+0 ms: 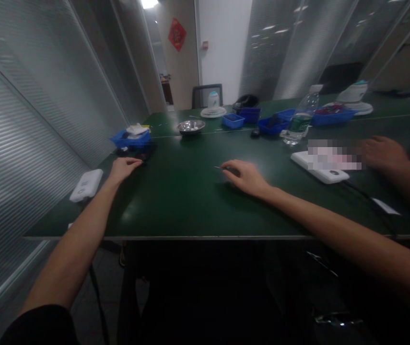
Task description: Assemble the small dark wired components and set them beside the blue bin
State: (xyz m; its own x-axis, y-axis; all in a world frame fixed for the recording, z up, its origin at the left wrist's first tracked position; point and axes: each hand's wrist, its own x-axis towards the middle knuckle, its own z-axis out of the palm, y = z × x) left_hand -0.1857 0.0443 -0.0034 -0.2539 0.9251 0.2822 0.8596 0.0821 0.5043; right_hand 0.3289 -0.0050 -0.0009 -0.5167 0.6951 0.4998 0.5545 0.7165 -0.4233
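My left hand (123, 168) is over the left side of the green table (176, 201), its thumb and fingertips pinched together. Something small and dark is at those fingertips, too blurred to name. Just beyond that hand stands a blue basket (130, 140) with white crumpled material on top. Further right, my right hand (246, 177) rests low over the tabletop with curled fingers. From its fingertips a thin metal tool (217, 167) points left; the rest of the tool is hidden by the hand.
A white power bank (87, 185) lies at the left edge. Further back are a metal bowl (191, 126), blue bins (232, 120) and a water bottle (300, 120). At right, another person's hand (384, 151) is by a white device (320, 166) with a black cable.
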